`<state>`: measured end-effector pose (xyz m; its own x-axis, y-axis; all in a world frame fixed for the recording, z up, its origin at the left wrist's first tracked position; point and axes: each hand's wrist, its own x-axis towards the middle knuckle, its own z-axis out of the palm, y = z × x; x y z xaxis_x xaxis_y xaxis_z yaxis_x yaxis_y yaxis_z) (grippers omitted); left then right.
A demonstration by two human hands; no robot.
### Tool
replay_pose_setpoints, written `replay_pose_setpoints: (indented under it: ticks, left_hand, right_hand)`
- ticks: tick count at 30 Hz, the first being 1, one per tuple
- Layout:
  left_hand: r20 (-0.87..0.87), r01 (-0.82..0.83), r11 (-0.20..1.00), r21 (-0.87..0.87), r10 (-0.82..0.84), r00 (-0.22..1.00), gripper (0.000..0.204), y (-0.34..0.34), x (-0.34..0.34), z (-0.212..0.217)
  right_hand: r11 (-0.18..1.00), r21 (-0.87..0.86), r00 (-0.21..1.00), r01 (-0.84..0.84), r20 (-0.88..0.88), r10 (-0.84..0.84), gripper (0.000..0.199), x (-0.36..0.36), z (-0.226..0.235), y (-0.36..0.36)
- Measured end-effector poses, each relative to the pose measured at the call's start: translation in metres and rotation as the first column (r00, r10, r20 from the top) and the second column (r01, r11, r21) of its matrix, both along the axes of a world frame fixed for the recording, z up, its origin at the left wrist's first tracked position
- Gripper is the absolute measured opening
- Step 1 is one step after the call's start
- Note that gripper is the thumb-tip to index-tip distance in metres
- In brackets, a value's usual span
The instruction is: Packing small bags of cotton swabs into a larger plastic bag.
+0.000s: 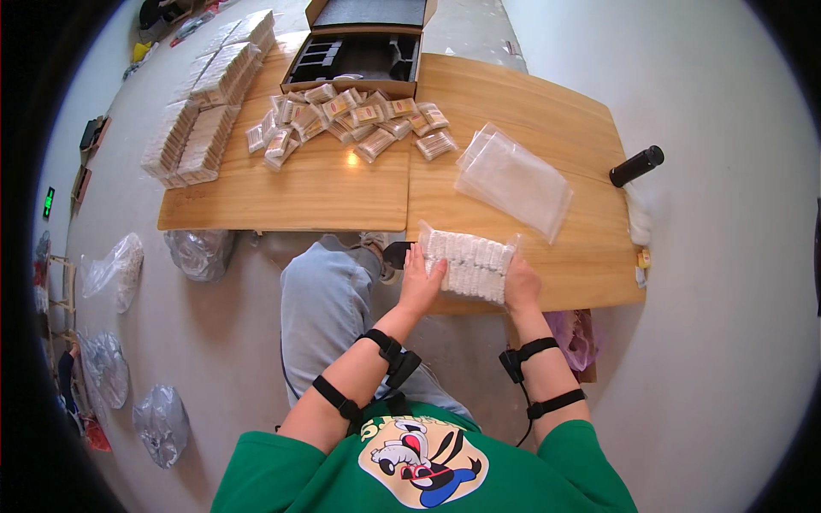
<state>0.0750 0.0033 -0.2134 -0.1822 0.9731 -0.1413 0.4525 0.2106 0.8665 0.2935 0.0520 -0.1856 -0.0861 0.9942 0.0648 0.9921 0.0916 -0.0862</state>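
At the table's near edge, both my hands grip a clear plastic bag (469,263) tightly packed with rows of white tips that look like cotton swabs. My left hand (421,282) closes on the bag's left end, thumb across the front. On the opposite end, my right hand (522,282) presses with its fingers curled in. Loose plastic film sticks up at the bag's top corners. Just beyond it lie flat, empty clear bags (516,181). Farther back is a pile of small swab packets (363,115) with brown sticks and yellowish labels.
Wrapped stacks (205,141) line the left side. An open box (355,60) with black lining stands at the back of the wooden table (547,103). A black cylinder (636,167) lies by the right edge. Plastic bags (161,423) rest on the floor at left.
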Motion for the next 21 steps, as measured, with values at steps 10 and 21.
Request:
replay_pose_setpoints:
  ticks: [10,21]
  left_hand:
    - [0.081,-0.098,0.993,0.071,0.092,0.992,0.060,-0.008,-0.003,0.015]
    - [0.106,-0.147,0.989,-0.022,0.149,0.983,0.071,-0.002,-0.028,0.022]
  right_hand:
    - [0.998,-0.056,0.947,0.003,-0.322,-0.021,0.027,-0.018,-0.010,0.006]
    - [0.975,-0.213,0.978,-0.057,-0.208,0.012,0.041,-0.040,-0.003,0.010]
